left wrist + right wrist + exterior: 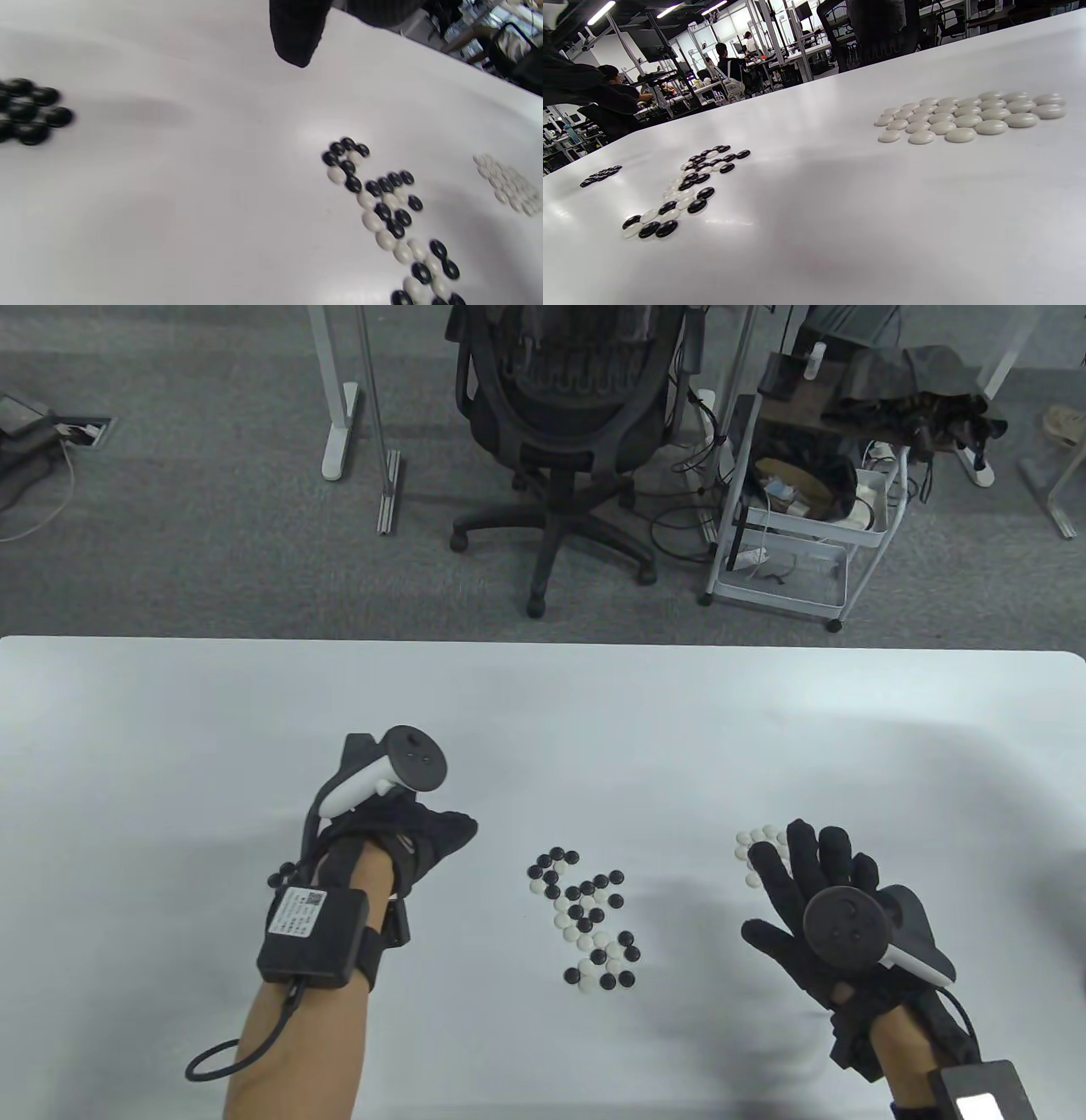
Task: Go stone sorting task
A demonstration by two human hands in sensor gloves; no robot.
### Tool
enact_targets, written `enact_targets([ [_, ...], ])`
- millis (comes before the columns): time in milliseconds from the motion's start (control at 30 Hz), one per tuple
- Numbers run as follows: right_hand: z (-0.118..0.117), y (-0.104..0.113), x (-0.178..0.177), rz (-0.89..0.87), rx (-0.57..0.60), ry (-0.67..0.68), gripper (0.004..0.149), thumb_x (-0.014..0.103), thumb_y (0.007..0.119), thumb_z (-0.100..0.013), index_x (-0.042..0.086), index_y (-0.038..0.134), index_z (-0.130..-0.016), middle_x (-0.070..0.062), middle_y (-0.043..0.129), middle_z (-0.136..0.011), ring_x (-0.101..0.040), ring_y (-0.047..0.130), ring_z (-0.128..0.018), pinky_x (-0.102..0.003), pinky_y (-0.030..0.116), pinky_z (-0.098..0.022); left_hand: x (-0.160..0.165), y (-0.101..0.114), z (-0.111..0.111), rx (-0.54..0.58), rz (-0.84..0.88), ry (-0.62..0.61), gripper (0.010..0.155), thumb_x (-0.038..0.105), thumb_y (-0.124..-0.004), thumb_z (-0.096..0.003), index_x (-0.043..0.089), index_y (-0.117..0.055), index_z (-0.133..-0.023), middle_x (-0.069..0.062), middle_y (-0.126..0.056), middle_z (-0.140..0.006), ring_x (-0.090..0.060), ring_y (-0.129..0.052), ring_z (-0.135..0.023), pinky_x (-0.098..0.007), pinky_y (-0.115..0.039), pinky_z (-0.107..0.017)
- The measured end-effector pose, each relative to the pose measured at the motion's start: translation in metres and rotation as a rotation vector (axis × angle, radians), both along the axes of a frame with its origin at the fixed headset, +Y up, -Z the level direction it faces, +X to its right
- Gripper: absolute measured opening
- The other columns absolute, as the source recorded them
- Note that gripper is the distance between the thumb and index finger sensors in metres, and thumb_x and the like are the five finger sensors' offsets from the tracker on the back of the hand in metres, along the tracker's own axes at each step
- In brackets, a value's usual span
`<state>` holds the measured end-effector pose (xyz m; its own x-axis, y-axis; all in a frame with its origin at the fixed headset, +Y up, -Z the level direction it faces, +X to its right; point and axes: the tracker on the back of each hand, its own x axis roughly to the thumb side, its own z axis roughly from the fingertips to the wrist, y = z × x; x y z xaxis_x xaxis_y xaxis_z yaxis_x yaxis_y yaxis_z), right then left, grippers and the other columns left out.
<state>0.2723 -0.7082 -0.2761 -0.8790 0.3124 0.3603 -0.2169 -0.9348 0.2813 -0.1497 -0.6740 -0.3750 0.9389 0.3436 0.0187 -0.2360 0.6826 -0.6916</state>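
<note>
Your spread, empty right hand could scatter the white pile at 12; left hand grip unclear.

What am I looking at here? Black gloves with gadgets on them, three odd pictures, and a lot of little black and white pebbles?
No robot here: a person wears sensor gloves, with a tracker strapped to the back of each hand. One camera looks down at the white table; the other two sit on the wrists, so their pictures are tilted. The pebbles are Go stones being sorted by colour. A mixed pile lies in the middle, a black pile near the left hand, and a white pile partly under the right hand. The right hand's fingers are spread flat. I cannot tell whether either hand holds a stone.
</note>
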Motion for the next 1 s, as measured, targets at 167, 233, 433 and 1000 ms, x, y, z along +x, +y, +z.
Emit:
enact_targets([
  [167,0.001,-0.001,-0.002,0.009,-0.017,0.006,0.078,0.054,0.046,-0.054,0.014,0.013,-0.113,-0.031,-0.007,-0.107,-0.056,-0.012,-0.086,-0.079,0.004,-0.054,0.058,-0.032,-0.008,0.014,-0.029,-0.165,0.06,0.05,-0.046,-0.0619,0.027,-0.058,-0.116,-0.03,0.002,-0.12,-0.06,0.01,-0.096,-0.084,-0.004,-0.058],
  [233,0.001,-0.001,-0.003,0.009,-0.021,0.009,0.079,0.054,0.046,-0.054,0.013,0.013,-0.113,-0.031,-0.007,-0.107,-0.056,-0.012,-0.086,-0.079,0.004,-0.054,0.074,-0.044,-0.008,0.024,-0.027,-0.209,0.061,0.05,-0.044,-0.061,0.029,-0.053,-0.117,-0.03,0.005,-0.118,-0.06,0.011,-0.095,-0.084,-0.003,-0.058],
  [433,0.002,-0.003,-0.006,0.017,-0.03,0.023,0.079,0.054,0.046,-0.054,0.013,0.013,-0.113,-0.031,-0.007,-0.107,-0.056,-0.012,-0.086,-0.079,0.004,-0.054,0.091,-0.076,-0.014,-0.026,-0.085,-0.207,0.063,0.05,-0.039,-0.0584,0.031,-0.044,-0.118,-0.03,0.011,-0.115,-0.06,0.016,-0.092,-0.085,-0.002,-0.057],
  [1000,0.005,0.0,-0.007,0.014,-0.033,0.036,0.078,0.054,0.046,-0.054,0.013,0.016,-0.114,-0.031,-0.007,-0.107,-0.057,-0.012,-0.087,-0.08,0.004,-0.054,-0.059,-0.062,-0.009,-0.109,-0.256,0.204,0.067,0.05,-0.039,-0.0564,0.027,-0.055,-0.117,-0.029,0.01,-0.115,-0.061,0.015,-0.092,-0.085,-0.001,-0.055],
])
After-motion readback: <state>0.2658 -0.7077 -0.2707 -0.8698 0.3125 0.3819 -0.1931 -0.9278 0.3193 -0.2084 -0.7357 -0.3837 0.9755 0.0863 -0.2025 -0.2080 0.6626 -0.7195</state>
